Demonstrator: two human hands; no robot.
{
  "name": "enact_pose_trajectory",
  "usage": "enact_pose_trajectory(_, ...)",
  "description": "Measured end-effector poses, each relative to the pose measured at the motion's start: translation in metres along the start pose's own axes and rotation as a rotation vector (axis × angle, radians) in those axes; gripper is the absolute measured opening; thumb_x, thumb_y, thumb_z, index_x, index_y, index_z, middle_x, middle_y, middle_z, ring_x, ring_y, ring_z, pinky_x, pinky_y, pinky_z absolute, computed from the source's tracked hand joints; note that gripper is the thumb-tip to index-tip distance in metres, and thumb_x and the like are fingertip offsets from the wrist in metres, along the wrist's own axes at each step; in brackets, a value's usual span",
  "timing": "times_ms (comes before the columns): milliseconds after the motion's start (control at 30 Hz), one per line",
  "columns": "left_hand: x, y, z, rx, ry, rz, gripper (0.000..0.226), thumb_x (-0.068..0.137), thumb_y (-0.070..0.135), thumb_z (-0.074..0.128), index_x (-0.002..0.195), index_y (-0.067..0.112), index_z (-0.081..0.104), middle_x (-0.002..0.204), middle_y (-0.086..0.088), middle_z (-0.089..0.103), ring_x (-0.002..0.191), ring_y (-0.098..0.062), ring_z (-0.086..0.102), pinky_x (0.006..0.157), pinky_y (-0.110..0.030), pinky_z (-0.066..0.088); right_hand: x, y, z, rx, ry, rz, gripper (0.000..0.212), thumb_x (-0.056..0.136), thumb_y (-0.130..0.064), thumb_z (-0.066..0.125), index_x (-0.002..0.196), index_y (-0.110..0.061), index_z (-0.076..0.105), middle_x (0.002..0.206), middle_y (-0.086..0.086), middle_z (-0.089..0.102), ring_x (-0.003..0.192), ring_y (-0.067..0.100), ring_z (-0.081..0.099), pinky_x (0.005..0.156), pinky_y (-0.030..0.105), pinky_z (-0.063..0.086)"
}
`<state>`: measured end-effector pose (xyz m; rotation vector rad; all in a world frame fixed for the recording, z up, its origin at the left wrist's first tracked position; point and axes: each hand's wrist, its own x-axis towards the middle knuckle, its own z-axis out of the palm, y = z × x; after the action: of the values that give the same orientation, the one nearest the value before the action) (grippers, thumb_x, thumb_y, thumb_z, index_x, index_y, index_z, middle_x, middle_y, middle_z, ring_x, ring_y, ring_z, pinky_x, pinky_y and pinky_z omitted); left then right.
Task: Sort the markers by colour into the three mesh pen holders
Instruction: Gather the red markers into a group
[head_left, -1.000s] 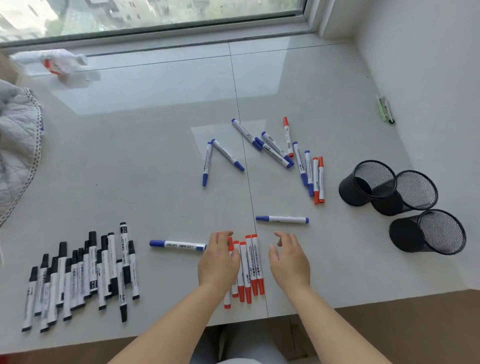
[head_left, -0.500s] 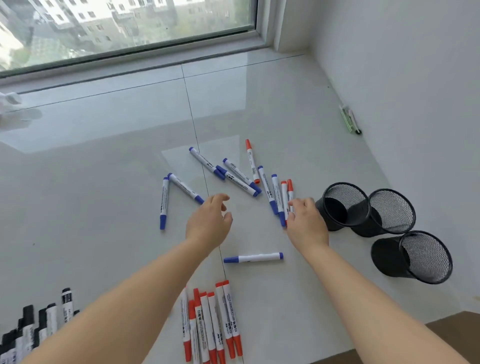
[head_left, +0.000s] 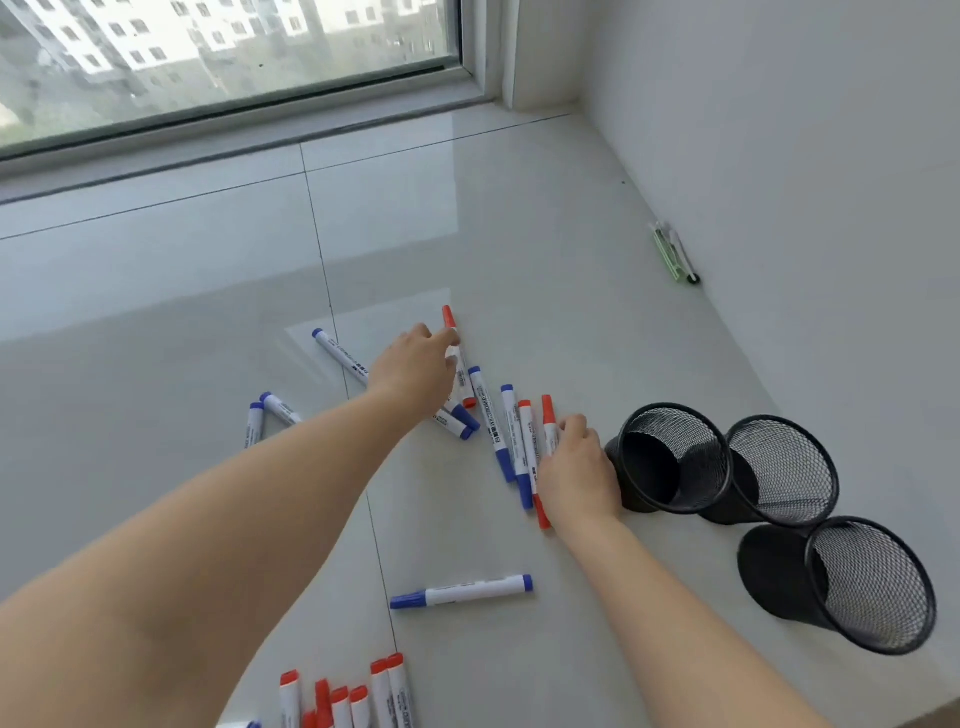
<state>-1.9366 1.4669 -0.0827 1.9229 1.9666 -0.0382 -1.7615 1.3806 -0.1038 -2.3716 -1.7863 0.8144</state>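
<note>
Three black mesh pen holders (head_left: 670, 457) (head_left: 779, 467) (head_left: 857, 587) stand together at the right, with nothing visible inside them. Red and blue markers lie scattered on the pale tiled surface. My left hand (head_left: 415, 364) reaches far forward and pinches a red marker (head_left: 462, 379) near its upper end. My right hand (head_left: 576, 467) sits just left of the nearest holder, its fingers curled on a red marker (head_left: 548, 421) that lies beside another red marker (head_left: 527, 441). Blue markers (head_left: 488, 415) (head_left: 511, 436) lie between my hands. One blue marker (head_left: 462, 590) lies alone nearer to me.
A row of red markers (head_left: 343, 696) lies at the bottom edge. More blue markers (head_left: 340, 353) (head_left: 267, 415) lie to the left. A green object (head_left: 675, 254) rests against the white wall on the right. A window runs along the far side.
Both hands left the red row near me and moved forward into the scattered markers. The left hand reached on to the far red marker, and the right hand stayed on the red markers by the holders.
</note>
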Motion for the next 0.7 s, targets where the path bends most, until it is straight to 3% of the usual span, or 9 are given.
enact_pose_trajectory(100, 0.014, 0.008, 0.007, -0.07, 0.014, -0.113, 0.035, 0.095, 0.029, 0.038, 0.129, 0.019, 0.04, 0.115, -0.01, 0.052, 0.095, -0.028, 0.052, 0.072, -0.035, 0.041, 0.001, 0.001, 0.003, 0.058, -0.003, 0.06, 0.022, 0.093, -0.01, 0.037, 0.114, -0.006, 0.043, 0.118, 0.014, 0.052, 0.107, 0.032, 0.053, 0.08, 0.035, 0.042)
enact_pose_trajectory(233, 0.029, 0.02, 0.011, -0.177, 0.028, -0.282, 0.021, 0.089, 0.02, 0.047, 0.104, 0.007, 0.044, 0.098, -0.011, 0.055, 0.079, -0.026, 0.049, 0.064, -0.034, 0.038, 0.0, 0.0, 0.005, 0.111, 0.006, 0.103, 0.023, 0.092, -0.011, 0.039, 0.113, -0.006, 0.046, 0.118, 0.013, 0.051, 0.106, 0.031, 0.054, 0.077, 0.033, 0.041)
enact_pose_trajectory(400, 0.034, 0.027, 0.005, -0.327, 0.011, -0.302, 0.014, 0.094, 0.018, 0.039, 0.1, 0.006, 0.042, 0.087, -0.01, 0.047, 0.068, -0.023, 0.045, 0.054, -0.031, 0.031, -0.018, 0.006, 0.004, 0.206, -0.003, 0.078, 0.019, 0.091, -0.014, 0.039, 0.108, -0.008, 0.045, 0.113, 0.011, 0.053, 0.097, 0.031, 0.057, 0.068, 0.031, 0.036)
enact_pose_trajectory(467, 0.026, 0.035, 0.002, -0.381, 0.099, -0.152, 0.013, 0.095, 0.019, 0.037, 0.098, 0.007, 0.041, 0.08, -0.008, 0.048, 0.061, -0.021, 0.042, 0.048, -0.031, 0.027, -0.029, 0.012, 0.006, 0.214, 0.01, 0.076, 0.018, 0.093, -0.016, 0.038, 0.109, -0.009, 0.043, 0.111, 0.01, 0.057, 0.098, 0.031, 0.057, 0.069, 0.033, 0.038)
enact_pose_trajectory(533, 0.013, 0.041, 0.001, -0.314, 0.1, 0.115, 0.013, 0.095, 0.021, 0.038, 0.098, 0.008, 0.042, 0.08, -0.005, 0.049, 0.063, -0.023, 0.044, 0.048, -0.03, 0.028, -0.04, 0.017, 0.009, 0.203, 0.003, 0.087, 0.019, 0.096, -0.018, 0.035, 0.111, -0.01, 0.042, 0.111, 0.01, 0.059, 0.099, 0.031, 0.058, 0.071, 0.034, 0.04)
enact_pose_trajectory(633, -0.002, 0.046, 0.008, 0.019, -0.091, 0.512, 0.016, 0.095, 0.025, 0.041, 0.107, 0.015, 0.045, 0.1, -0.003, 0.051, 0.074, -0.026, 0.052, 0.057, -0.031, 0.033, -0.054, 0.026, 0.011, 0.185, 0.0, 0.106, 0.021, 0.097, -0.021, 0.032, 0.114, -0.014, 0.042, 0.114, 0.006, 0.058, 0.101, 0.028, 0.058, 0.07, 0.033, 0.039)
enact_pose_trajectory(700, -0.005, 0.047, 0.012, 0.222, -0.174, 0.652, 0.026, 0.091, 0.035, 0.048, 0.115, 0.025, 0.047, 0.109, 0.004, 0.048, 0.08, -0.02, 0.053, 0.059, -0.027, 0.032, -0.063, 0.032, 0.011, 0.171, 0.001, 0.092, 0.02, 0.098, -0.024, 0.033, 0.113, -0.016, 0.043, 0.114, 0.003, 0.057, 0.099, 0.026, 0.057, 0.067, 0.032, 0.036)
